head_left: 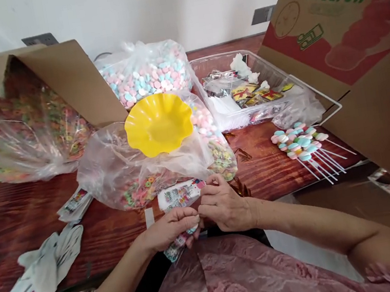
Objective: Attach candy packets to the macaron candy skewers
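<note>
My left hand [171, 228] and my right hand [224, 205] meet at the near edge of a dark wooden table [24, 212]. Both are closed in a pinch on a small printed candy packet [180, 195] that lies between them. A pastel lollipop end [176, 247] sticks out below my left fingers. Just beyond the hands lies a clear plastic bag [121, 172] of small coloured candies, with a yellow wavy-rimmed bowl [158, 123] resting on it.
Several pastel candy skewers [300, 144] lie at the right. A clear tray [272, 74] of wrappers stands behind them, beside a Macaron carton [356, 41]. A big bag of pastel candy [148, 74] and an open carton [58, 74] are at the back. White paper scraps [43, 263] lie at the left.
</note>
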A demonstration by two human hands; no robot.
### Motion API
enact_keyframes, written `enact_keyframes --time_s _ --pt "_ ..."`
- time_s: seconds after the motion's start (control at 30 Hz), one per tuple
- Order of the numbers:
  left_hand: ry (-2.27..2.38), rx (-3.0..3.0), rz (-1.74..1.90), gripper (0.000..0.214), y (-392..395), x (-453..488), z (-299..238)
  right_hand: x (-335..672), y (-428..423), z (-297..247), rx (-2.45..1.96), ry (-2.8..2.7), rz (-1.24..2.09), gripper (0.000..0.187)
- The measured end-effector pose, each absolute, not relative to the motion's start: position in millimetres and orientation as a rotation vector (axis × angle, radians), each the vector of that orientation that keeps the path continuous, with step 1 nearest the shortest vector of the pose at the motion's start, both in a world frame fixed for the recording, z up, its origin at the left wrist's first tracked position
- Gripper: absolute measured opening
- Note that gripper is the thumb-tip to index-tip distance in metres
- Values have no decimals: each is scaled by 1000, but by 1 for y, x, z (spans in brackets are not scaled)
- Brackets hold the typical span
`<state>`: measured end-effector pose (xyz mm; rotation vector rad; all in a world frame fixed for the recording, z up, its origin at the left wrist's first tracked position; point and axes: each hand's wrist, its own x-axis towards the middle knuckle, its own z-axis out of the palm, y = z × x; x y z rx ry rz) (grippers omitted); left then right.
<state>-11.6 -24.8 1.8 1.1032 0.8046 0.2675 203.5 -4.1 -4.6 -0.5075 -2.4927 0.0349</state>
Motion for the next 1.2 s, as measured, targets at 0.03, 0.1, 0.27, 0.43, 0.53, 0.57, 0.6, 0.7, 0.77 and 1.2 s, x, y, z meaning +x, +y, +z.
enact_keyframes --time_s 0.03,0.1,0.27,0.43,0.53,0.57,0.6,0.7,0.77,1.2 --pt "895 1282 299 37 -26 -10 2 202 -5 -10 -589 -2483 91 13" --pt "1083 1676 394 31 -30 -7 1 199 -8 -19 -743 -2465 204 13" --pt "1322 2206 547 32 -41 2 -13 189 -14 -28 -959 -2391 401 15" --pt "1333 1730 791 27 -42 -3 -16 231 -1 -28 -1207 -2178 221 14" --pt "1394 1168 898 28 -39 -12 -7 292 19 -41 -1685 -1834 129 18" --pt "1398 1020 927 28 -38 -14 -4 312 25 -46 -1789 -1755 108 21" --pt "1392 911 955 29 -37 -14 -1 329 32 -52 -1858 -1706 98 23" --pt "1330 766 1015 26 -35 -11 0 358 48 -64 -1971 -1672 102 24" --pt "1288 730 1012 26 -35 -7 -3 361 57 -67 -2000 -1710 109 23" --pt "1276 657 1037 26 -46 -25 -8 382 52 -53 -1920 -2049 379 14"
